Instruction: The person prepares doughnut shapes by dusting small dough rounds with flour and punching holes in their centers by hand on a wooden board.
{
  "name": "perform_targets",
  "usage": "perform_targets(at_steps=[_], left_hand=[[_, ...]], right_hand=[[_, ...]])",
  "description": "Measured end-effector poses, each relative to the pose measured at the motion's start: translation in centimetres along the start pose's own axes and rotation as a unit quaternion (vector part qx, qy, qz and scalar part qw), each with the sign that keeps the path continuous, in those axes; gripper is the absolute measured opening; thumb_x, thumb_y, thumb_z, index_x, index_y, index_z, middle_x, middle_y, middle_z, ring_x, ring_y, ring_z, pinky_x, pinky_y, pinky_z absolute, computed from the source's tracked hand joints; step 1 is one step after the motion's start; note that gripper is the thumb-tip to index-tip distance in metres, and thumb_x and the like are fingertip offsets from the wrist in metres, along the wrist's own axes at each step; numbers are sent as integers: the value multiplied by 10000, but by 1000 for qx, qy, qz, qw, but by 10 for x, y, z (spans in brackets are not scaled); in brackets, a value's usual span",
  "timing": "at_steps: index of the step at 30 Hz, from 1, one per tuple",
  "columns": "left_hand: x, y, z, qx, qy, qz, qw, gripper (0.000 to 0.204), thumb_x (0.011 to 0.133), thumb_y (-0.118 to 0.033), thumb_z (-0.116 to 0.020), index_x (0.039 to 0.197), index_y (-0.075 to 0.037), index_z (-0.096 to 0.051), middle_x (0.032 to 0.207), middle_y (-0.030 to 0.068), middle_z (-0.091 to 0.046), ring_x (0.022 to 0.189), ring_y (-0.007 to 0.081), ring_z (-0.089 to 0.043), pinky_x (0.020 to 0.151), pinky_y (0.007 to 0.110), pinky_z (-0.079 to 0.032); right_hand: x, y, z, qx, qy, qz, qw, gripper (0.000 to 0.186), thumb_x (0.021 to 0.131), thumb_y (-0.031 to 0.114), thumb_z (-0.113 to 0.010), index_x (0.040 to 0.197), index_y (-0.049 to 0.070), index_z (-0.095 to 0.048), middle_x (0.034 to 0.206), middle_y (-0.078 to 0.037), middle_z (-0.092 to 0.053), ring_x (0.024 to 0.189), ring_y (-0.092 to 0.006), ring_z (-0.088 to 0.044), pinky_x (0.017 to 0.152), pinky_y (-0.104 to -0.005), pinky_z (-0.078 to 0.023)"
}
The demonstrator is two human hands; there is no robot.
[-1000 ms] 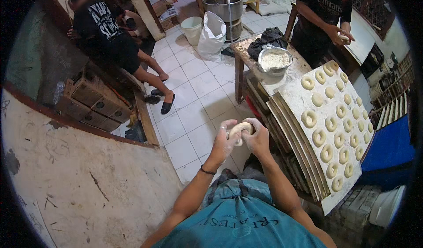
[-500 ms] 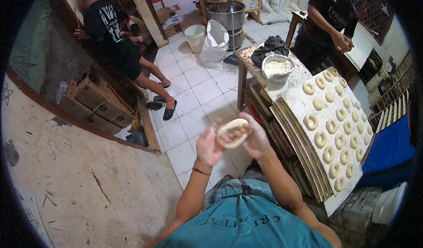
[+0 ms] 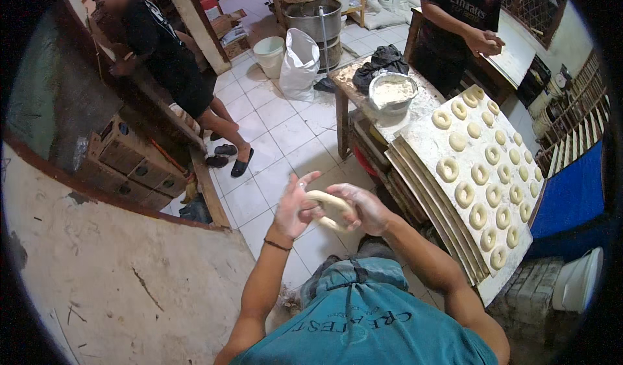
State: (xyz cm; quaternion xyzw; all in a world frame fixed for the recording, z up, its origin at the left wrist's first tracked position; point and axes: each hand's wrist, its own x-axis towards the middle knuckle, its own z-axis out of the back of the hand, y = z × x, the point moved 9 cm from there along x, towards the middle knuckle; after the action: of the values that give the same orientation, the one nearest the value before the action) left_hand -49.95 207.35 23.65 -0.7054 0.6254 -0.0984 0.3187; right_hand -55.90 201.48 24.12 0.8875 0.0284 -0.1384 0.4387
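Note:
Both of my hands hold one pale ring of dough (image 3: 328, 201) in the air in front of my chest. My left hand (image 3: 293, 206) grips its left side with the fingers spread upward. My right hand (image 3: 365, 208) grips its right side. To the right lies a floured board (image 3: 433, 141) carrying several dough rings (image 3: 479, 173) in rows, stacked on other boards. The dough ring I hold is left of that board and above the tiled floor.
A metal bowl of flour (image 3: 392, 92) and a dark cloth (image 3: 379, 60) sit on the wooden table (image 3: 354, 83). One person (image 3: 464, 14) stands behind it; another (image 3: 169, 60) stands at the left. A white sack (image 3: 300, 63), bucket (image 3: 269, 53) and steel drum (image 3: 315, 18) stand on the floor.
The dough went from a lump squeezed between my hands to an open ring stretched between them. My hands moved slightly apart and down to the left.

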Motion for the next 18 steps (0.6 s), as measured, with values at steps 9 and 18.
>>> perform_targets(at_steps=[9,18], left_hand=[[53,7,-26,-59,48,-22,997,477,885,-486,-343,1140,-86,-396,645,15,-462,427,75,-358,436,218,-371],[146,101,-91,-297,212,225,903,513,906,-442,-289,1258,-71,-324,648,99,-497,410,149,-451,398,213,-403]], right_hand=[[-2,44,46,98,6,149,984,507,889,496,-328,1226,121,-381,516,19,-384,448,-64,-410,439,-232,-366],[-60,59,161,311,-209,156,914,191,898,257,-441,999,97,-467,507,53,-290,376,-49,-265,373,-202,-269]])
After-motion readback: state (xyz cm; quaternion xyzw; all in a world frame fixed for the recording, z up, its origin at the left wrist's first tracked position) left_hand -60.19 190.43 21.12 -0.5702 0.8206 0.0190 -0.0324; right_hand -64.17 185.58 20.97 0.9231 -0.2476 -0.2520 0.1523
